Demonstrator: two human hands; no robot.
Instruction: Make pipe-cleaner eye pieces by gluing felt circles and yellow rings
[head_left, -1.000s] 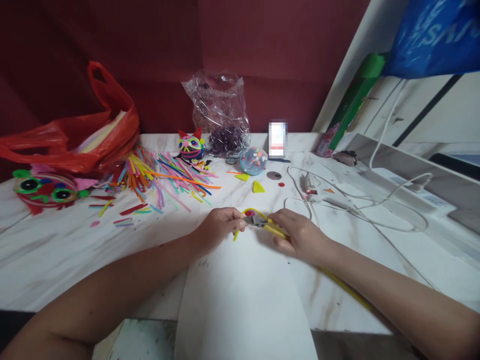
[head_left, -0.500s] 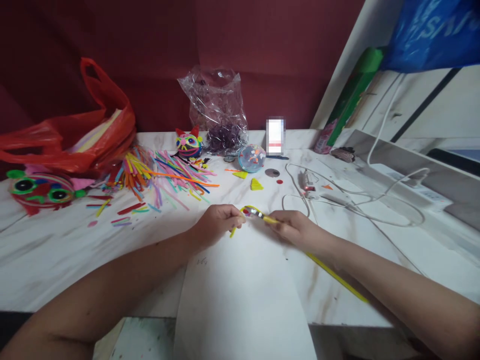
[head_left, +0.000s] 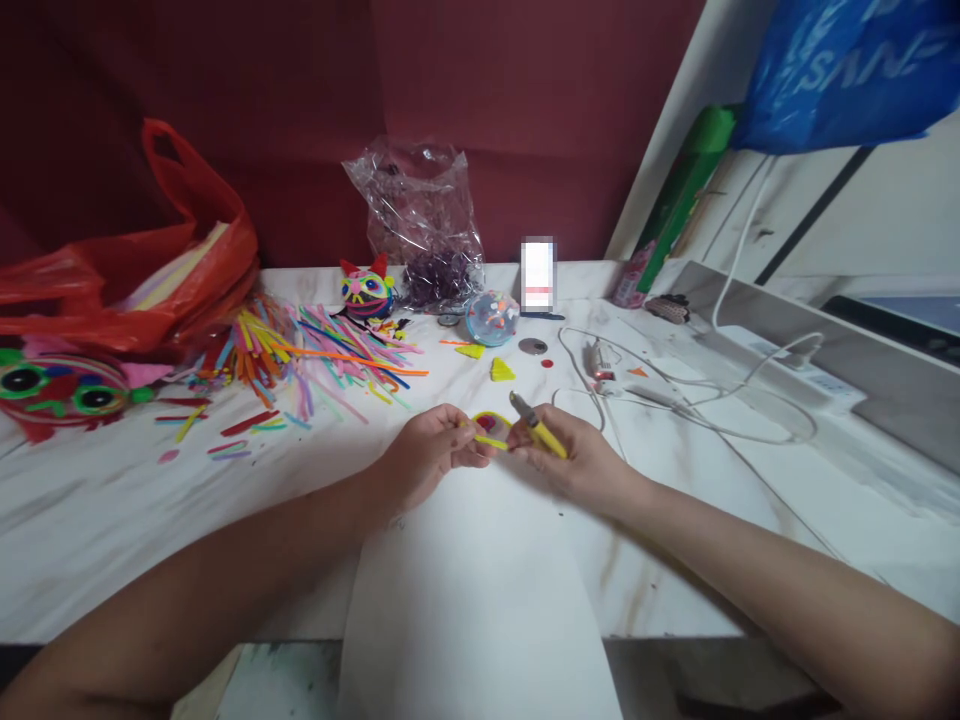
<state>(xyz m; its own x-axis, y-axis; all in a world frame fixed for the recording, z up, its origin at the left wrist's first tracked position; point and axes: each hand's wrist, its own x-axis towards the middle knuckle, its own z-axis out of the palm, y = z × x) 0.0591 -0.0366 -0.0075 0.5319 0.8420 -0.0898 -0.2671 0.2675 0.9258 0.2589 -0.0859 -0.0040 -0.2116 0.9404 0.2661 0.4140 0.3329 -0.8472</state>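
Observation:
My left hand [head_left: 435, 440] pinches one end of a yellow chenille stem [head_left: 491, 441], fingers closed. The stem's other end meets the fingertips of my right hand [head_left: 566, 455]. That hand is also wrapped round a yellow-handled utility knife [head_left: 546, 432], its grey tip pointing up and to the left. Between the hands, just behind the stem, shows a small round piece [head_left: 486, 422] with a red middle and a yellow rim. I cannot tell which fingers hold it. Below the hands lies a white paper sheet [head_left: 472, 600] that hangs over the table's front edge.
Several coloured chenille stems [head_left: 352, 350] lie at the left, near a red plastic bag [head_left: 202, 260] and two decorated animal-face balls, one large [head_left: 67, 385], one small [head_left: 367, 290]. Yellow triangles [head_left: 502, 370] and a clear ball [head_left: 492, 318] sit behind my hands. White cables [head_left: 667, 400] cross the right.
My right hand has turned the knife from pointing left across the piece to pointing upward, and its fingertips now reach the yellow stem. The view has shifted slightly right.

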